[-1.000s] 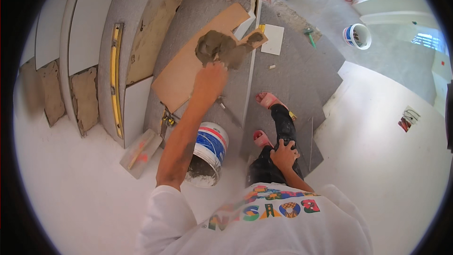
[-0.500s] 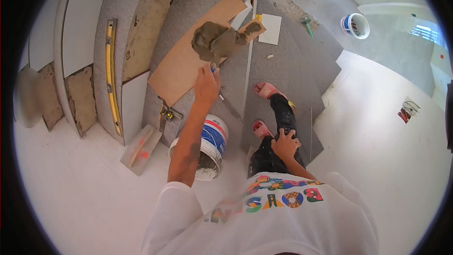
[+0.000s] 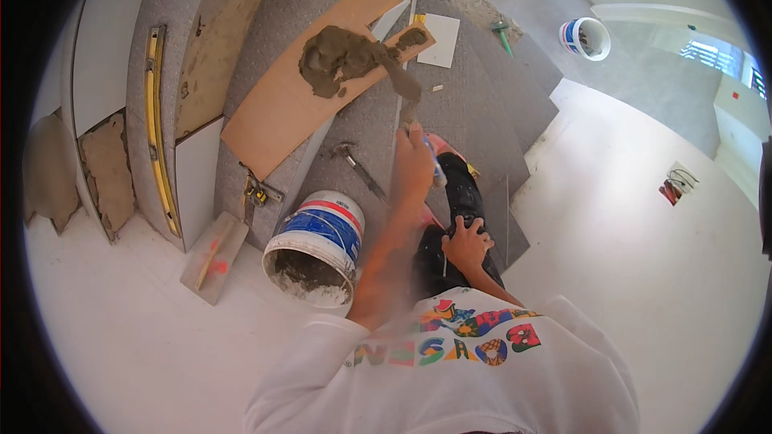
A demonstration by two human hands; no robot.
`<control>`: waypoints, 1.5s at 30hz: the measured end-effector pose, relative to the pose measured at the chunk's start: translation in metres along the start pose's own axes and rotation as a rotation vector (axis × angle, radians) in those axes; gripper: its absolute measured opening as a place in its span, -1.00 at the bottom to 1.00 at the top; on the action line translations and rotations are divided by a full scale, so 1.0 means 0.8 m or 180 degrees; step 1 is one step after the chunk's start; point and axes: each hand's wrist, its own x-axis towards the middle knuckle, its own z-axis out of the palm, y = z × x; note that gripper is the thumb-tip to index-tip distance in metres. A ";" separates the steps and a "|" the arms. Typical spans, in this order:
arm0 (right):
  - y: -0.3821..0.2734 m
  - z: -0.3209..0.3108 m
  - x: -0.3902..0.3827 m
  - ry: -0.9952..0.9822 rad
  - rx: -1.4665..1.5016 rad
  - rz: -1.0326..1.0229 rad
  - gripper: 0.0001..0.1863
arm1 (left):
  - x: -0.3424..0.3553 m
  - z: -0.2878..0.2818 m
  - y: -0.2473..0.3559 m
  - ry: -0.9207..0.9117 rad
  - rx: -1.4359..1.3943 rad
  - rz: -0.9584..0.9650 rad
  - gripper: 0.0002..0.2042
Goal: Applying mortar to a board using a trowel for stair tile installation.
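Note:
My left hand (image 3: 414, 162) is closed around a trowel, its blue handle end (image 3: 439, 172) jutting out on the right. The mortar-coated trowel blade (image 3: 405, 87) points away from me, just right of a pile of grey mortar (image 3: 336, 58). That pile sits on a curved brown board (image 3: 273, 124) lying across the steps. A smaller dab of mortar (image 3: 412, 38) is on the narrow strip at the board's right. My right hand (image 3: 468, 246) rests on my knee with its fingers spread, holding nothing.
A bucket (image 3: 315, 253) with mortar residue lies tilted at my left, near a flat float (image 3: 215, 261), a hammer (image 3: 359, 169) and a tape measure (image 3: 256, 194). A yellow spirit level (image 3: 157, 128) leans along a left step. A white tile (image 3: 439, 40) lies ahead; another bucket (image 3: 585, 38) stands far right.
My left hand and the trowel have moved right, off the mortar pile, uncovering the bucket. The trowel blade now stands clear of the board's middle. My right hand stays on the knee.

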 end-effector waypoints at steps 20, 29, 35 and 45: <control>-0.002 -0.008 -0.001 -0.0099 0.0112 0.0130 -0.36 | -0.041 0.045 0.015 0.0325 0.1201 0.0734 -0.72; 0.006 -0.006 -0.001 0.0010 0.0176 0.0105 -0.37 | -0.017 -0.018 0.135 0.0247 0.1733 0.0803 -0.65; 0.002 -0.003 -0.003 0.0001 0.0163 0.0073 -0.36 | 0.026 -0.049 0.153 -0.0023 0.2014 0.0578 -0.58; 0.009 0.003 0.006 0.0053 0.0173 0.0085 -0.37 | 0.054 -0.064 0.174 -0.0357 0.1699 0.0743 -0.61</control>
